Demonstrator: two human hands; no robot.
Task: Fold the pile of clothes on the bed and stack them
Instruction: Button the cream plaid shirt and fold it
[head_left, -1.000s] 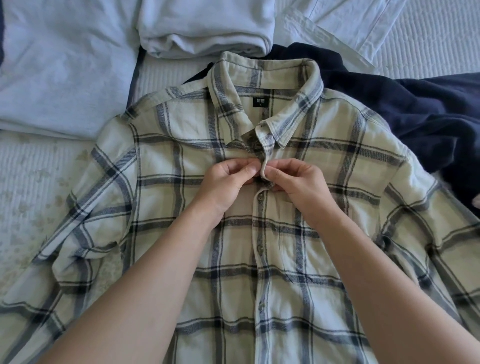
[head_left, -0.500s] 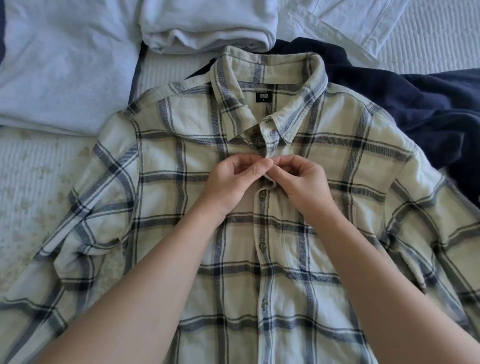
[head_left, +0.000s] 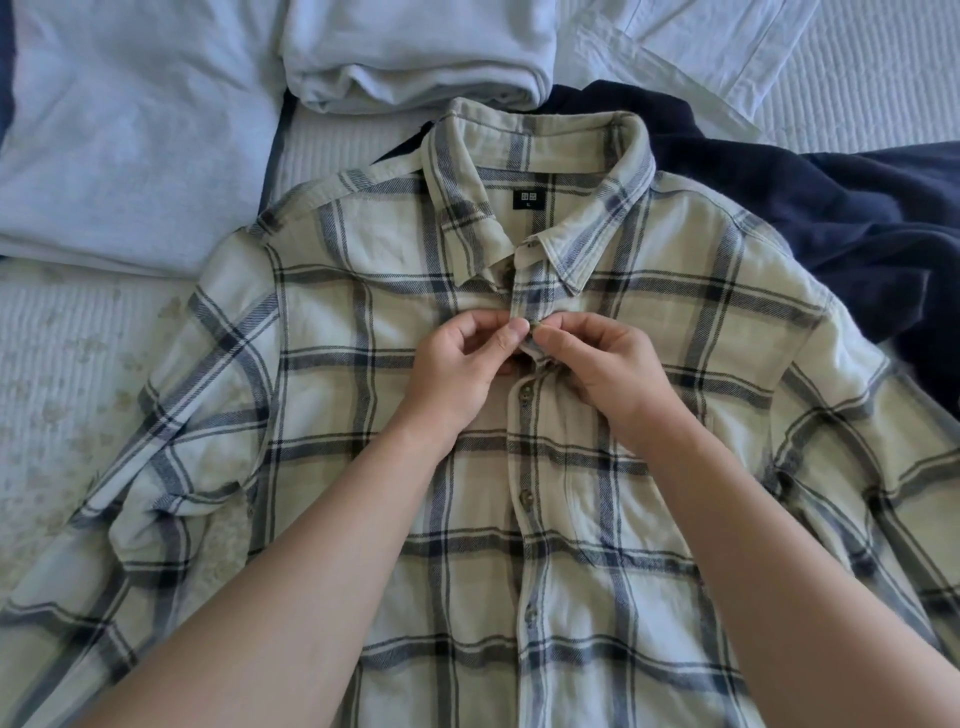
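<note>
Plaid shirt (head_left: 363, 332) lies face up on the bed (head_left: 57, 364), collar away from you. Your left hand (head_left: 457, 374) and right hand (head_left: 613, 379) both pinch its button placket just below the collar.

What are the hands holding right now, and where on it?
Both the left hand and right hand pinch the plaid shirt at its front button placket, just below the collar.

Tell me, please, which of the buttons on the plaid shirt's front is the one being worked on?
The second button below the collar, pinched between the left hand and right hand; the buttons below it lie untouched.
</note>
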